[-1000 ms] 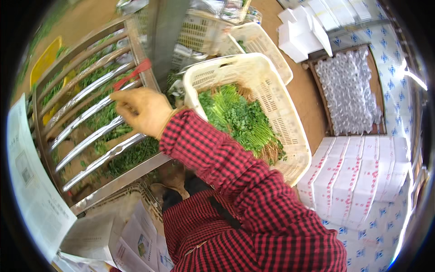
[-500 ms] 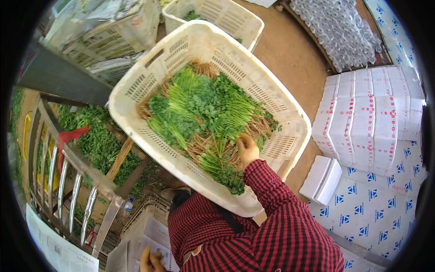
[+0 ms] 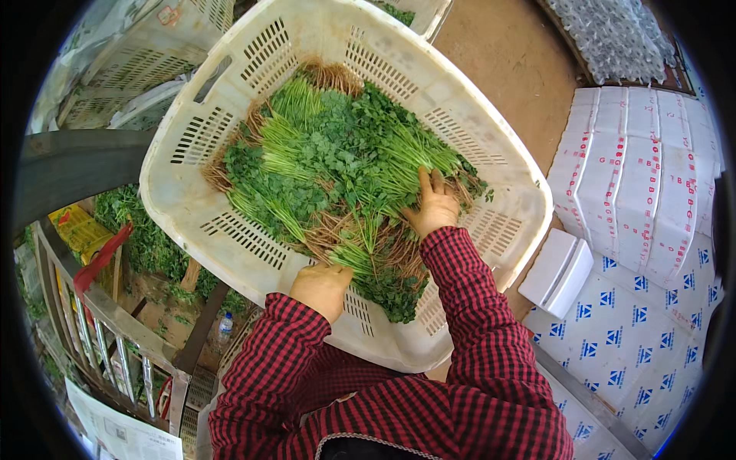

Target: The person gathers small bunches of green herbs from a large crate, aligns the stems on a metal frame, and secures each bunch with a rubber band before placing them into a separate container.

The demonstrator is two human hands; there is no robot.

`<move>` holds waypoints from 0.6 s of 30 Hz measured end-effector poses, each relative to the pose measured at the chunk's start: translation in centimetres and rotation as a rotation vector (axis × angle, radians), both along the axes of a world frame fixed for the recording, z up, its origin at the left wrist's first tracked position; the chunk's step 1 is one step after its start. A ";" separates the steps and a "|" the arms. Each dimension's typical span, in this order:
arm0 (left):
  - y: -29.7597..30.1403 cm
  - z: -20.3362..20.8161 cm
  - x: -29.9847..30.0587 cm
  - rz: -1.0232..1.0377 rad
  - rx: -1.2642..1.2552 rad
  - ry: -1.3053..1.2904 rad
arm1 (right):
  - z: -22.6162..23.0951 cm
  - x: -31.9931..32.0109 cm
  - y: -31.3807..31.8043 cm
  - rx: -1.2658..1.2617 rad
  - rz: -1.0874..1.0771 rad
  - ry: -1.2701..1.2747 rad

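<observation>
A big cream plastic crate point(image 3: 502, 142) with slotted walls stands in front of me. Leafy green herbs that look like coriander point(image 3: 345, 146) lie in it in bunches, with brown roots still on. My right hand point(image 3: 434, 208) rests on the stems at the right side of the pile, its fingers spread apart. At the near edge of the pile, my left hand point(image 3: 320, 290) bends in over the crate wall beside a small bunch point(image 3: 353, 264). Its thumb side touches the stems, while most of its fingers are hidden beneath the hand.
White foam boxes point(image 3: 629, 172) are stacked at the right, with a smaller white block point(image 3: 556, 272) before them. A metal rack point(image 3: 126, 330) stands at the left, a red cloth point(image 3: 103, 261) tied to it. More crates point(image 3: 138, 77) sit behind. A plastic bottle point(image 3: 225, 326) is on the ground.
My left hand has come up from beside the papers at my lap to the crate's near side. The right hand has shifted slightly up the pile, its fingers now spread. The view has moved closer.
</observation>
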State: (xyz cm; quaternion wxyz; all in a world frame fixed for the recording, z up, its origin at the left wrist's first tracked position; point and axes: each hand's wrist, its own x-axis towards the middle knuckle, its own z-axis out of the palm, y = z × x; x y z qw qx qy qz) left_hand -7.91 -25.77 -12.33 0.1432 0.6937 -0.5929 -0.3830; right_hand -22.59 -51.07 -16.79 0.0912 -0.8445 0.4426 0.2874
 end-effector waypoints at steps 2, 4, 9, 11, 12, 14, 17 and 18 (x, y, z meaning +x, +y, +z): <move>1.2 -1.1 0.0 -0.058 0.226 0.030 | -0.6 -1.3 1.9 -0.237 0.002 -0.182; 0.5 -1.2 0.3 -0.035 0.240 0.103 | -1.3 -2.5 4.8 -0.394 0.032 -0.483; 0.4 -1.4 0.0 -0.073 0.234 0.137 | -6.6 -2.7 12.2 0.283 -0.481 -0.073; 0.0 -1.2 0.5 -0.102 0.261 0.144 | -6.9 -2.7 11.7 0.358 -0.659 -0.140; 0.0 -0.9 0.6 -0.125 0.269 0.154 | -5.5 -2.3 12.0 0.260 -0.756 -0.245; 0.5 -1.3 0.4 -0.066 0.196 0.174 | -5.7 -4.3 12.0 0.196 -0.804 -0.552; 0.6 -1.4 0.2 -0.072 0.237 0.192 | -3.5 -3.9 11.9 0.316 -0.961 -0.974; 0.5 -1.4 0.2 -0.084 0.264 0.193 | -2.9 -2.5 12.2 0.348 -0.884 -1.093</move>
